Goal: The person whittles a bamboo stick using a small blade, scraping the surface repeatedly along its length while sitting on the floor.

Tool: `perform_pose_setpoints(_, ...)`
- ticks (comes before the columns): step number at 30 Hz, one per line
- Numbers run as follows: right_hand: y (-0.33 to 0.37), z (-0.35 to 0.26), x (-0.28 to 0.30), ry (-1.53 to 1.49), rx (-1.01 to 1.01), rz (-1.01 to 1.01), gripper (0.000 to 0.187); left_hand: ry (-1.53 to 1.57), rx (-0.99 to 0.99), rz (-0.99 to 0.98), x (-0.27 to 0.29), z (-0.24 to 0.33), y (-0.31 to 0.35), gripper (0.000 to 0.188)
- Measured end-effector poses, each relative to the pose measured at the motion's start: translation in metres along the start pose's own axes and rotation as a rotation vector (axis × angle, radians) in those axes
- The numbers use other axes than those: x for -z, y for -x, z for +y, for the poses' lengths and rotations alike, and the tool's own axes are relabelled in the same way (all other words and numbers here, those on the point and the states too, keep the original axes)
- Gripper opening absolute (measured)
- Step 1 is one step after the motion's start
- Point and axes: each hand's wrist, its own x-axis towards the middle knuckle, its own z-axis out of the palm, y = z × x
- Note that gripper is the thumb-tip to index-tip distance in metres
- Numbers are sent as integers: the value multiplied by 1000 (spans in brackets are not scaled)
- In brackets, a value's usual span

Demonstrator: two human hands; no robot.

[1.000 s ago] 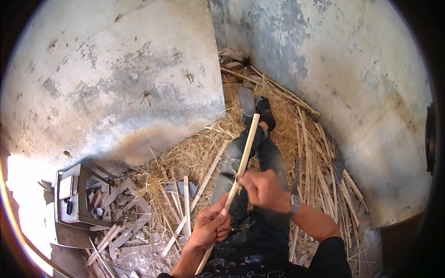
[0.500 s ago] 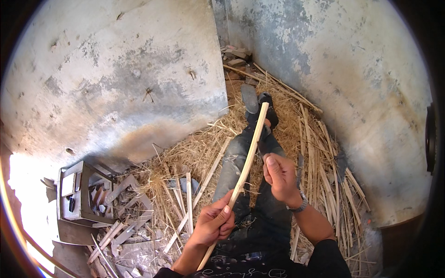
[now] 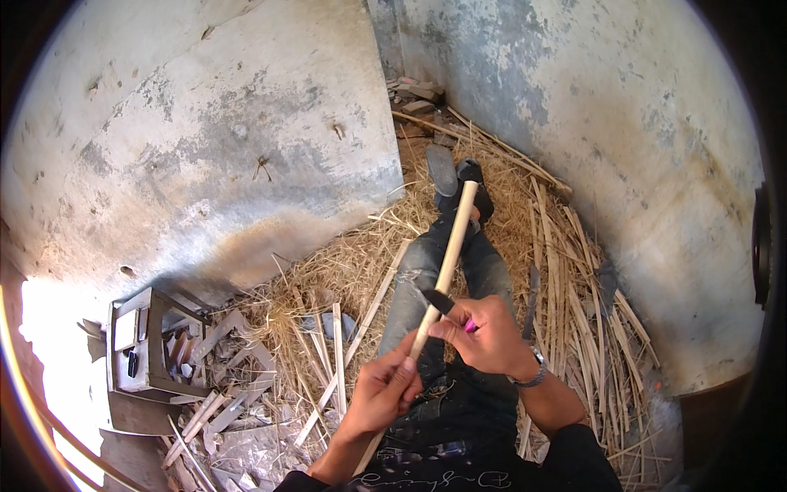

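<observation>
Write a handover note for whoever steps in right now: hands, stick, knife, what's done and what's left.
Left hand: gripped round the lower part of the pale wooden stick, which slants up over the legs toward the shoes.
Right hand: holds a small knife with a pink handle, dark blade laid against the stick just above the left hand.
Around: straw and shavings on the floor, split slats at the right, a small open box at the left.
Done: the stick looks smooth and pale above the blade.
Left: cannot tell how much more trimming is needed.

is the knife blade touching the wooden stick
Touching. In the head view the dark blade of the knife, held in the right hand, lies across the pale wooden stick with no gap, just above the left hand.
</observation>
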Motion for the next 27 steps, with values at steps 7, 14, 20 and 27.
perform_pose_setpoints(7, 24, 33, 25, 26, -59, 171, 25, 306, -15, -81, 16, 16, -1, 52)
perform_pose_setpoints(14, 10, 65, 114, 593, -287, 853, 47, 650, 103, -236, 24, 9, -6, 49)
perform_pose_setpoints(20, 8, 38, 60, -150, -177, 421, 45, 1009, 282, -525, 27, -12, -19, 31)
perform_pose_setpoints(27, -25, -9, 34, 146, 101, 145, 21, 1141, 423, -651, 20, -22, -23, 38)
